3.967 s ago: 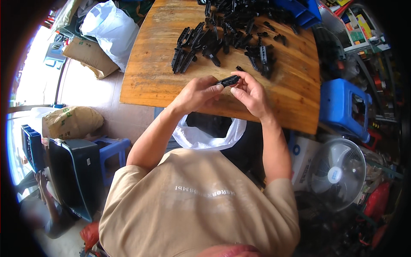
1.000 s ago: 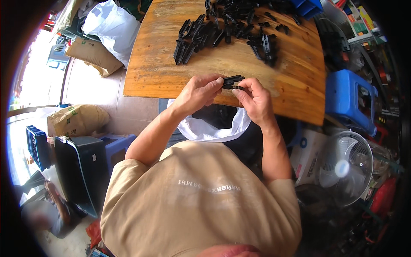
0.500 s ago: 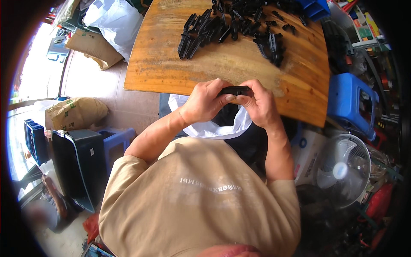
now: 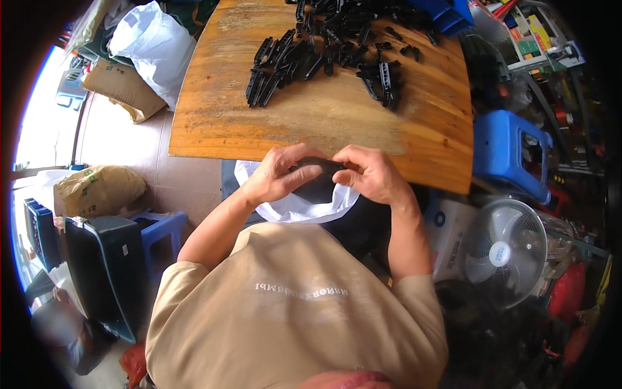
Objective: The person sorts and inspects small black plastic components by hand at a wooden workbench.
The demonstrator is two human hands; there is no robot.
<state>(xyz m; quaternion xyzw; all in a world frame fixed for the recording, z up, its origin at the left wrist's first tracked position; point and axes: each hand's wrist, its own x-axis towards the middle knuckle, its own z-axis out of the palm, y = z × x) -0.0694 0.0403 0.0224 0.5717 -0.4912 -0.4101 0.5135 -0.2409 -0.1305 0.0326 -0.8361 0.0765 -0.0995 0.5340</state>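
Close to the table's near edge, my left hand (image 4: 280, 175) and my right hand (image 4: 374, 174) are drawn together with bent fingers. Between them they grip a dark, narrow black plastic part (image 4: 329, 166), mostly covered by my fingers and thumbs. Directly beneath is an open white bag (image 4: 304, 212) at my lap, dark inside. Several long, slotted black plastic parts (image 4: 278, 61) lie heaped on the wooden table (image 4: 214, 123). A smaller cluster of black parts (image 4: 387, 84) lies to the right of that heap.
Blue bins (image 4: 447, 16) stand at the table's far right. A blue stool (image 4: 495, 152) and a fan (image 4: 499, 254) are on my right. To my left are a dark bin (image 4: 107, 272), a blue stool (image 4: 162, 236) and sacks (image 4: 103, 188). Another person (image 4: 68, 324) appears at lower left.
My hands have come lower toward the bag with the black part, now more hidden and less level. The whole view has shifted, moving the table left and slightly down.
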